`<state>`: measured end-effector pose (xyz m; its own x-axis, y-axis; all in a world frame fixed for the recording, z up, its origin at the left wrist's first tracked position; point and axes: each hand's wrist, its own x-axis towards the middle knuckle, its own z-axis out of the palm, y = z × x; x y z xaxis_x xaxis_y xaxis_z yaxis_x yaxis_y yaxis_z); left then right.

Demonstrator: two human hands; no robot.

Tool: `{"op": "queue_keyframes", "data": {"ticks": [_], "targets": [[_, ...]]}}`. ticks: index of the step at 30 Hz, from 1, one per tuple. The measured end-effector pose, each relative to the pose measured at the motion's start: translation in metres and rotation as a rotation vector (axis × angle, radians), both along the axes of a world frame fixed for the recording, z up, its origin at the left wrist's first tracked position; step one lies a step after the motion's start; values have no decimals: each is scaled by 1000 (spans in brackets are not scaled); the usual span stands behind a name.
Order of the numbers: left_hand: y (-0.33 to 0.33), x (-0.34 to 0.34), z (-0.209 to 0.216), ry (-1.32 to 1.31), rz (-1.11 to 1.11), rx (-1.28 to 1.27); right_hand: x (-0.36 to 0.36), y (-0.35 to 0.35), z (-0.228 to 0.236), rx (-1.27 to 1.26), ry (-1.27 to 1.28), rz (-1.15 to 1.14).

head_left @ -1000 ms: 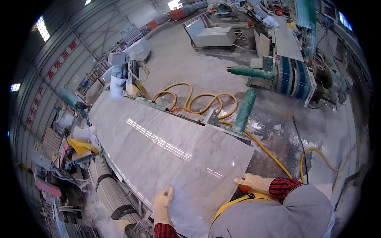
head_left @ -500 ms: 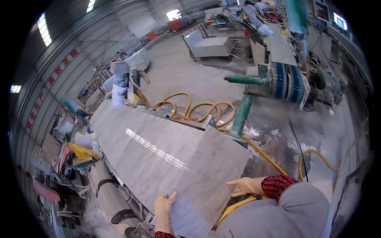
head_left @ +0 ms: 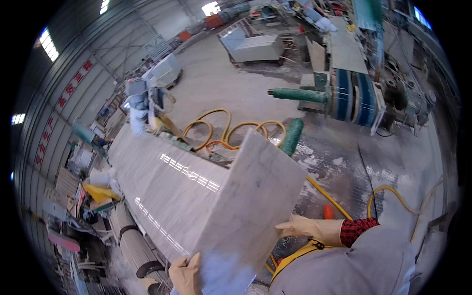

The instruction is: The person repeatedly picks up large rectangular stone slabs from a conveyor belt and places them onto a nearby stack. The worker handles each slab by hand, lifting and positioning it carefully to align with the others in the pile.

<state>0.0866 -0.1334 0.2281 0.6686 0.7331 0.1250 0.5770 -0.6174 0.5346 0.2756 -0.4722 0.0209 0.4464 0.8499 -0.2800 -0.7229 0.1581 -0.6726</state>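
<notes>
Two pale veined slabs are filling your middle view: the long slab (head_left: 164,172) is lying flat, and the nearer slab (head_left: 255,199) is standing tilted at that one's near end. Beyond, a yellow hose (head_left: 328,196) is winding and a green roller (head_left: 293,137) is poking up. Your left hand (head_left: 186,275) is gripping the nearer slab's left edge; your right hand (head_left: 296,227) is touching its right, whether closed I cannot tell.

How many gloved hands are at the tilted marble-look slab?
2: the left hand at the slab's left edge, low in the picture, and the right hand at its right edge. The slab may hide parts of them.
</notes>
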Motion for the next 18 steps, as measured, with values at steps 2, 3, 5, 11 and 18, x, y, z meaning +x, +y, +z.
{"op": "queue_keyframes", "data": {"ticks": [2,3,5,11,18], "targets": [[-20,37,-9,-111,-57,-24,39,-21,3,-131,-100,-176],[-36,62,-13,-178,-96,-33,62,-39,4,-205,-150,-268],[-61,110,-22,-188,-26,-46,119,-79,17,-338,-261,-310],[-143,300,-74,-60,-153,-210,277,-211,48,-595,-461,-641],[-336,443,-127,-164,-347,-882,377,-382,70,-790,-562,-957]]}}
